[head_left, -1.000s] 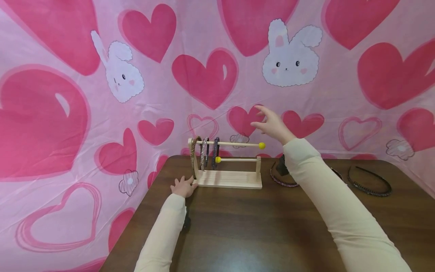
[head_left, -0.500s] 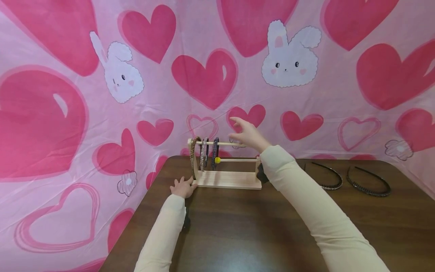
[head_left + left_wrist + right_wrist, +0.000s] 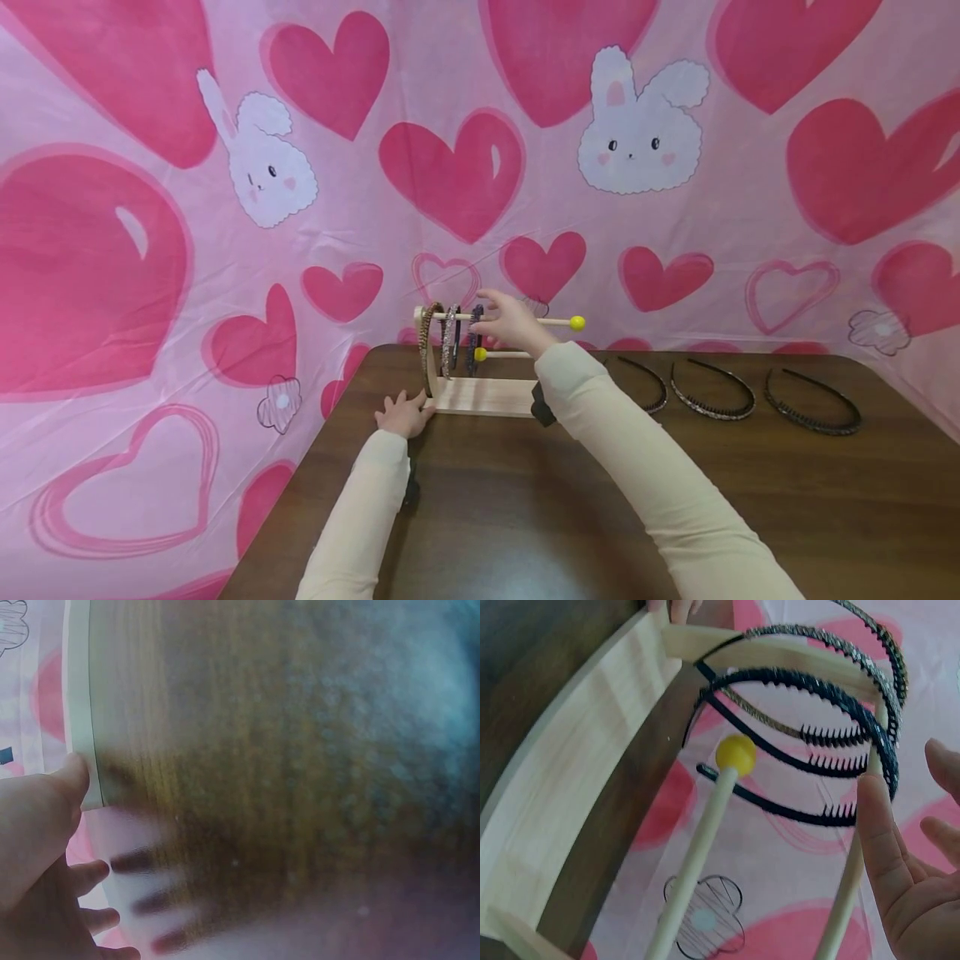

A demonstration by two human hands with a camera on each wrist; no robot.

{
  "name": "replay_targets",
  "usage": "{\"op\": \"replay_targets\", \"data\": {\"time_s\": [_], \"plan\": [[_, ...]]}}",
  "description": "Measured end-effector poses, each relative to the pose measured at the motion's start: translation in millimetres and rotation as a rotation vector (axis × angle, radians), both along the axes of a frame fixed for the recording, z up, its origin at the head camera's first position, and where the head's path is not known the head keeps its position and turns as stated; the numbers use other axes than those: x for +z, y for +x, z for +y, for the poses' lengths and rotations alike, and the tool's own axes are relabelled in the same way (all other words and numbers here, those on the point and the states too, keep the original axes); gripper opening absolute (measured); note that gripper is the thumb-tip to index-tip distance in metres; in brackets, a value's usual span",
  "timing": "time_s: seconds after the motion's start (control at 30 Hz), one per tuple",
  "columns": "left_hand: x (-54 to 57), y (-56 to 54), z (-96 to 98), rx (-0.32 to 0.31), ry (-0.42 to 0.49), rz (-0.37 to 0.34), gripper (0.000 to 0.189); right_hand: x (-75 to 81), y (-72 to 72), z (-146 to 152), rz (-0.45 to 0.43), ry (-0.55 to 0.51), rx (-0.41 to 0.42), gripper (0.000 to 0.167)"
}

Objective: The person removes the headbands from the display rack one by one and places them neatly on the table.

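A wooden rack (image 3: 483, 397) stands on the table with three headbands hung on its upper rod. Leftmost is a brown-gold headband (image 3: 424, 354), then a silver glittery headband (image 3: 447, 350), then a dark headband (image 3: 471, 357). My right hand (image 3: 516, 325) is at the dark headband, its fingers spread above the rod. In the right wrist view one fingertip (image 3: 872, 787) meets the dark headband's edge; firm contact is hard to tell. My left hand (image 3: 405, 415) rests at the left end of the rack's base, its thumb (image 3: 75, 776) against the base edge and fingers spread.
Three more headbands lie on the brown table (image 3: 525, 517) to the right: one partly behind my right sleeve (image 3: 660, 383), a middle one (image 3: 720, 412) and a far right one (image 3: 825, 429). Yellow balls tip the upper (image 3: 577, 323) and lower rods (image 3: 736, 755).
My right hand has moved left and down, from above the upper rod's right tip to the dark headband. The left hand and the hung headbands stay put.
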State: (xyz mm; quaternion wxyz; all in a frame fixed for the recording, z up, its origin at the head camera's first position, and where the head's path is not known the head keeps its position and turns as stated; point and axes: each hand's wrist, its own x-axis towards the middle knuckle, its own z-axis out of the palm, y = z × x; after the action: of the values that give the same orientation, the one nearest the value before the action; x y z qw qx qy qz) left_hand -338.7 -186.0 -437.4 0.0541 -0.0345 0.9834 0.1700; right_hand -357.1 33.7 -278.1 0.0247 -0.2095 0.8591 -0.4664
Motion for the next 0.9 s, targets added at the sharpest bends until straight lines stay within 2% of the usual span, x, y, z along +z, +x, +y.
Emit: {"op": "replay_targets", "data": {"time_s": [0.17,0.27,0.63,0.9], "plan": [[-0.5,1.0,0.4,-0.004,0.004,-0.003,0.053,-5.1,2.7,-8.6,-0.048,-0.049,-0.006,0.063],[-0.9,1.3,0.3,-0.003,0.006,0.000,0.053,-7.8,3.1,-12.8,-0.053,-0.039,-0.007,0.062],[-0.3,-0.5,0.2,0.008,0.006,-0.006,0.054,-16.7,-1.2,-20.0,0.001,-0.006,-0.055,0.049],[2.5,2.0,0.2,-0.004,0.005,-0.002,0.054,-10.0,0.0,-17.0,0.017,-0.020,-0.099,0.046]]}}
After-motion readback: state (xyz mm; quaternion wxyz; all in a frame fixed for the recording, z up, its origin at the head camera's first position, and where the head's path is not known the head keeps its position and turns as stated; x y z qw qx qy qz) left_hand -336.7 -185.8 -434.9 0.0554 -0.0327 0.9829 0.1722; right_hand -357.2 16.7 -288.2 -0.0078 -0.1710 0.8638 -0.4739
